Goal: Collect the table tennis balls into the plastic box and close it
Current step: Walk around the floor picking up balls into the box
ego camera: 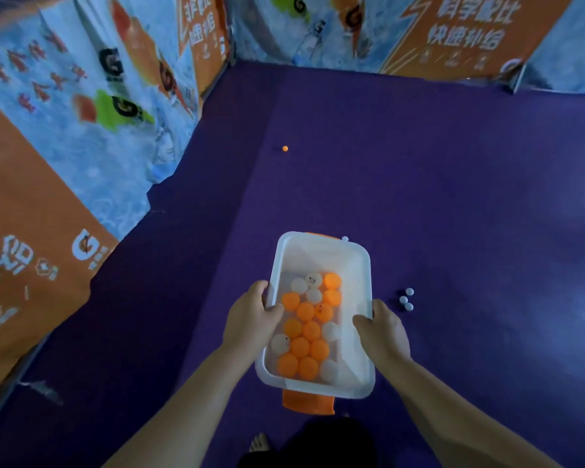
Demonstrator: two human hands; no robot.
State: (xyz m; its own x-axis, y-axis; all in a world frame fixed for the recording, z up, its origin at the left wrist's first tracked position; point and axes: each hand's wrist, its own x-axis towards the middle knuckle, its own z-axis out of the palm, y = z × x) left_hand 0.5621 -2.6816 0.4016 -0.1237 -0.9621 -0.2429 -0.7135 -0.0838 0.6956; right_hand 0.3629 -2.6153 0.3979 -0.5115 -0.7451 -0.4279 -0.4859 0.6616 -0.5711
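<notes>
A clear plastic box (321, 246) with orange latches at both ends is held above the purple floor, without a lid on it. Inside lie several orange and white table tennis balls (306, 327). My left hand (252, 320) grips the box's left rim, thumb inside. My right hand (382, 329) grips the right rim. On the floor, a lone orange ball (285, 148) lies far ahead, three white balls (406, 299) sit close together to the right, and one white ball (345, 238) peeks out past the box's far end.
Printed orange and blue barrier panels (81, 136) fence the purple floor (453, 197) on the left and at the back. A bare foot (260, 442) and dark clothing show at the bottom edge.
</notes>
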